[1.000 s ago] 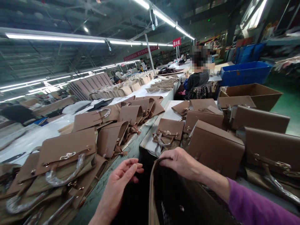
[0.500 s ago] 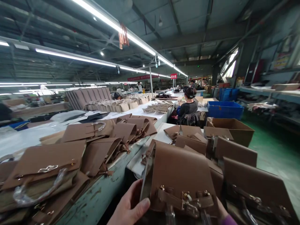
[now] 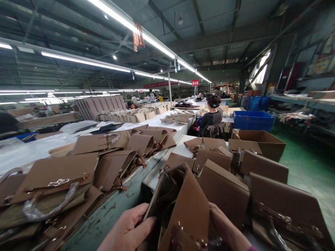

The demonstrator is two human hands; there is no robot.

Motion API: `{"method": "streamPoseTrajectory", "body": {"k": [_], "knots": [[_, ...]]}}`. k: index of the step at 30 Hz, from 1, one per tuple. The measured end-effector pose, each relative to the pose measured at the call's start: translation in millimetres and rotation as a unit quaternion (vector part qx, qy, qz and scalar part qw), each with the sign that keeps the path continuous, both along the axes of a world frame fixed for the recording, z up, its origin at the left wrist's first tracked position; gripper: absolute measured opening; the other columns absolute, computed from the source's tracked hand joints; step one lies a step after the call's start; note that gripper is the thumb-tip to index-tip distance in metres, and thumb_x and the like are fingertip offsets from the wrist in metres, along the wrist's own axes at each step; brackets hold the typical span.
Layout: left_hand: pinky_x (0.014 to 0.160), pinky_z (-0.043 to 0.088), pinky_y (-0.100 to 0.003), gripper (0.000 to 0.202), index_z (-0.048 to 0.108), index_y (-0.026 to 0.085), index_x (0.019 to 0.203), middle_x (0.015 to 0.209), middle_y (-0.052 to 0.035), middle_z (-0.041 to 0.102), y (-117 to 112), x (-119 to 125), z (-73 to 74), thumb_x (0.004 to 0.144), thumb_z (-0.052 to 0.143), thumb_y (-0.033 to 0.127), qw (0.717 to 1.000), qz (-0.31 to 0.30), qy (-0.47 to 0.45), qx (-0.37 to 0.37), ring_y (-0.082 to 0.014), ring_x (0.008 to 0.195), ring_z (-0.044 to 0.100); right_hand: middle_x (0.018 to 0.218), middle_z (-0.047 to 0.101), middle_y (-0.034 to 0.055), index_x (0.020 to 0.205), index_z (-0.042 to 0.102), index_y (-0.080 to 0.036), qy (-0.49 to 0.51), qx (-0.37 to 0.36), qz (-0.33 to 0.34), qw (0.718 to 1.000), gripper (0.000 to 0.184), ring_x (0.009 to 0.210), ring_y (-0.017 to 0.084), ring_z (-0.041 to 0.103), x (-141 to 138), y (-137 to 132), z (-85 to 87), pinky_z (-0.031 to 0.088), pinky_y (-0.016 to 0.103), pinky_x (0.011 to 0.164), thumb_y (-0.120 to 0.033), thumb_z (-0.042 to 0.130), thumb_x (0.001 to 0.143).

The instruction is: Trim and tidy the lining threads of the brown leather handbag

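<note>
A brown handbag (image 3: 192,205) is held between my two hands low in the middle of the view. Its side is turned partly toward me, so the dark folded inside shows at the left, and metal fittings sit low on its flap. My left hand (image 3: 131,226) grips the bag's left edge, thumb on the near side. Against the right side presses my right hand (image 3: 226,228), its fingertips hidden behind the bag. Just beyond lies another brown handbag (image 3: 225,191), and to the right rests one more handbag (image 3: 288,202) with a wrapped handle.
Several brown bags lie piled on the left table (image 3: 104,218), some with plastic-wrapped handles. Farther along the right side are a brown open box (image 3: 272,146) and a blue bin (image 3: 252,120). A seated person (image 3: 213,116) in a striped top faces away. Green floor runs along the right.
The bag in my hands has turned from flap-front to a side-on angle, showing its inside. My left hand has shifted left and my right hand has come further into view.
</note>
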State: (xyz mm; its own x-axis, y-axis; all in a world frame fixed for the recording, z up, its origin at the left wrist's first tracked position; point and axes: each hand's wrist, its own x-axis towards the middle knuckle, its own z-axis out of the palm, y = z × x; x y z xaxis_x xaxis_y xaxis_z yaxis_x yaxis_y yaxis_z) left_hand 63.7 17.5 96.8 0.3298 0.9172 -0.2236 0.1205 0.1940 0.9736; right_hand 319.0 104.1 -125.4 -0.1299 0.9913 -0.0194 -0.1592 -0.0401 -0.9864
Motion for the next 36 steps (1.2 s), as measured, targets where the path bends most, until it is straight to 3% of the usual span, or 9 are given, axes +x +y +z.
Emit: {"method": "streamPoseTrajectory", "body": {"k": [4,7,10,12,14,17,24,33,36], "knots": [[0.057,0.040,-0.021,0.026,0.064,0.015,0.076,0.066,0.0008,0.058,8,-16,13.8,0.075,0.066,0.041,0.994,-0.037,0.095,-0.035,-0.0156,0.063,0.053,0.097,0.069,0.0091,0.099,0.064,-0.021,-0.051,0.009,-0.047,0.998,0.039,0.089,0.026,0.067,24,26,48.4,0.054,0.037,0.069,-0.053,0.062,0.078],[0.050,0.032,-0.019,0.017,0.061,0.015,0.068,0.061,0.0023,0.054,18,-12,6.0,0.070,0.063,0.031,0.981,-0.071,0.166,-0.075,-0.0121,0.055,0.045,0.103,0.066,0.0081,0.100,0.065,-0.022,-0.120,0.147,-0.050,0.981,0.029,0.099,0.022,0.061,28,24,101.0,0.048,0.037,0.088,-0.045,0.060,0.084],[0.050,0.031,-0.019,0.015,0.065,0.013,0.073,0.063,0.0012,0.056,25,1,-9.8,0.068,0.059,0.026,0.973,-0.114,0.174,-0.102,-0.0122,0.055,0.044,0.115,0.060,0.0065,0.099,0.069,-0.024,-0.232,0.343,0.092,0.906,0.019,0.112,0.020,0.053,6,9,146.2,0.041,0.035,0.099,-0.037,0.061,0.087],[0.053,0.033,-0.020,0.017,0.068,0.012,0.077,0.064,0.0021,0.053,28,7,-18.8,0.069,0.058,0.023,0.971,-0.134,0.184,-0.076,-0.0125,0.059,0.043,0.123,0.057,0.0050,0.097,0.070,-0.024,-0.286,0.405,0.188,0.848,0.021,0.120,0.021,0.046,-12,0,159.5,0.037,0.035,0.104,-0.039,0.068,0.081],[0.056,0.033,-0.020,0.018,0.068,0.012,0.079,0.064,0.0033,0.050,29,8,-24.9,0.071,0.055,0.022,0.966,-0.143,0.210,-0.048,-0.0129,0.062,0.042,0.123,0.057,0.0040,0.092,0.071,-0.023,-0.321,0.411,0.257,0.814,0.026,0.121,0.021,0.045,-26,-4,158.2,0.037,0.034,0.104,-0.044,0.072,0.076],[0.053,0.031,-0.020,0.019,0.066,0.013,0.078,0.062,0.0043,0.046,28,6,-29.8,0.074,0.051,0.022,0.953,-0.145,0.264,-0.031,-0.0129,0.061,0.040,0.119,0.059,0.0030,0.083,0.070,-0.021,-0.358,0.358,0.297,0.809,0.026,0.114,0.020,0.050,-33,-1,143.3,0.041,0.032,0.099,-0.045,0.073,0.074],[0.051,0.027,-0.020,0.020,0.054,0.017,0.062,0.058,0.0052,0.043,21,-3,-24.1,0.079,0.046,0.024,0.905,-0.163,0.393,0.010,-0.0123,0.058,0.039,0.106,0.064,0.0014,0.080,0.069,-0.019,-0.400,0.271,0.272,0.832,0.002,0.096,0.015,0.061,-18,-3,137.6,0.046,0.025,0.085,-0.021,0.068,0.079],[0.048,0.031,-0.018,0.026,0.063,0.017,0.067,0.056,0.0036,0.054,12,-17,-27.3,0.079,0.054,0.039,0.923,-0.158,0.350,-0.020,-0.0125,0.052,0.046,0.121,0.063,0.0033,0.073,0.066,-0.019,-0.239,0.264,0.252,0.900,0.012,0.115,0.017,0.057,-28,-17,126.8,0.045,0.027,0.096,-0.029,0.072,0.078],[0.050,0.035,-0.018,0.029,0.067,0.017,0.072,0.060,0.0015,0.060,7,-18,-28.3,0.079,0.055,0.042,0.930,-0.134,0.341,-0.035,-0.0143,0.056,0.053,0.120,0.065,0.0037,0.071,0.063,-0.018,-0.234,0.256,0.259,0.901,0.013,0.113,0.018,0.058,-35,-14,129.8,0.045,0.027,0.094,-0.026,0.072,0.078]]}}
